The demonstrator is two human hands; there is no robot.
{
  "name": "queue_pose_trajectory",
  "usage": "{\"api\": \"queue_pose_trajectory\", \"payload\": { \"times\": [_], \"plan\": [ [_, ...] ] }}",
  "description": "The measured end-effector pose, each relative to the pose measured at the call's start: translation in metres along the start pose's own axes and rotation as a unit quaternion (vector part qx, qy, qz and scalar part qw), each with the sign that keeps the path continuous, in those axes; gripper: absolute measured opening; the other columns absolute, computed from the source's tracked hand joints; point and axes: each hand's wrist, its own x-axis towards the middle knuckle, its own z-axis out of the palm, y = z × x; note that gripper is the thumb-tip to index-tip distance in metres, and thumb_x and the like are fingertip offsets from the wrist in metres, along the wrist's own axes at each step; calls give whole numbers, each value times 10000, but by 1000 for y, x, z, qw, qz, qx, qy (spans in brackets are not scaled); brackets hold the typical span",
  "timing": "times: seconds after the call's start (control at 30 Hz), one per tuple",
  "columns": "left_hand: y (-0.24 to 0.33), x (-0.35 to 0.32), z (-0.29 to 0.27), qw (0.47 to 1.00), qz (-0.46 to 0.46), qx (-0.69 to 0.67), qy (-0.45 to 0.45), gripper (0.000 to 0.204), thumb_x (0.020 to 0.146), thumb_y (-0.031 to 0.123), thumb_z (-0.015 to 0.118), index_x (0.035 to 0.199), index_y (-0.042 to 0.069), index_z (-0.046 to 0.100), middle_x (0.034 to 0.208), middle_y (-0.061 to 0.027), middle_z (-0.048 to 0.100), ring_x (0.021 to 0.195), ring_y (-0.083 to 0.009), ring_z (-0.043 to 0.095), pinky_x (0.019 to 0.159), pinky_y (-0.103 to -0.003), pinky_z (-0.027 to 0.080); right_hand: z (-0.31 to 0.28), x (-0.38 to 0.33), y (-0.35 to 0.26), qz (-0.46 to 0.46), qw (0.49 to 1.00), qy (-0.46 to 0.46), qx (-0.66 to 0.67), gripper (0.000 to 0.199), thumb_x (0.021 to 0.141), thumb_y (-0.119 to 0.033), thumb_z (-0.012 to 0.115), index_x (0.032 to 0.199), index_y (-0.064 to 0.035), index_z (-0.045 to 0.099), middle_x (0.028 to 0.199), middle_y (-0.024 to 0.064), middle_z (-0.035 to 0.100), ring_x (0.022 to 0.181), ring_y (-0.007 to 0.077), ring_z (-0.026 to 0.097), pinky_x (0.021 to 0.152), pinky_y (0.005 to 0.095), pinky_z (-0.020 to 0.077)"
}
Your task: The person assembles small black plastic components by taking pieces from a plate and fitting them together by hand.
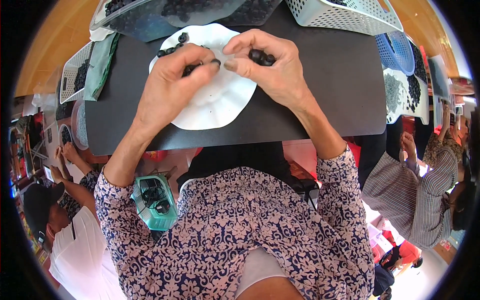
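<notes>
Over a white wavy-rimmed plate (215,107) on the dark table, both my hands are close together but apart. My left hand (172,82) is closed, thumb against fingers, on small black round parts (189,69). In the curled fingers of my right hand (275,67) sit several more black round parts (261,57), while its thumb and forefinger are parted. Loose black parts (183,37) lie on the plate beyond my left hand; one looks ring-shaped. What exactly these parts are is too small to tell.
A clear bin (150,22) of black parts and a white perforated basket (340,17) stand at the table's far side. A blue basket (397,52) and a white tray (422,107) are at right. A green cloth (102,67) hangs at left. Co-workers sit on both sides.
</notes>
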Motion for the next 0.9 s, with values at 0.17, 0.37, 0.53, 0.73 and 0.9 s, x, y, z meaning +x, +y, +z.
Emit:
{"api": "queue_pose_trajectory", "payload": {
  "times": [0.17, 0.37, 0.53, 0.73, 0.9],
  "plan": [
    [-1, 6, 10, 959, -91, -268, -5, 174, 912, 181, 598, 935, 27, 676, 888, -6, 635, 860, -74, 557, 826, -234, 425, 8, -2, -14, -11, 990, -8, -144, 338, 703, -94, 799, 1011, -57, 667, 638, 33, 548, 610, 83, 541, 556, 232, 450],
    [-8, 7, 16, 950, -90, -297, -8, 234, 933, 228, 584, 948, 11, 670, 903, -21, 634, 868, -83, 557, 843, -240, 427, 13, -2, -3, -126, 968, 30, -217, 302, 707, -58, 784, 979, -38, 654, 740, 53, 600, 604, 130, 552, 565, 264, 476],
    [-12, 19, 13, 985, -2, -173, 24, 346, 974, 306, 478, 1015, -1, 633, 970, -51, 633, 893, -128, 563, 860, -263, 428, 13, -3, -4, -103, 970, 10, -218, 258, 717, -80, 772, 934, -31, 641, 784, 81, 631, 659, 192, 610, 600, 296, 505],
    [9, 31, 31, 991, 115, -60, -32, 507, 992, 417, 351, 1133, -6, 591, 1035, -111, 631, 959, -184, 569, 876, -302, 425, 13, -3, -3, -161, 962, 37, -217, 272, 685, -51, 795, 929, -28, 676, 842, 92, 681, 652, 186, 616, 607, 292, 495],
    [11, 29, 37, 992, 89, -84, -33, 561, 984, 470, 355, 1148, -18, 580, 1029, -133, 631, 932, -186, 573, 861, -299, 433, 7, -4, -9, -132, 963, 18, -232, 207, 745, -75, 752, 928, -10, 678, 821, 114, 679, 731, 224, 656, 661, 302, 511]
  ]
}}
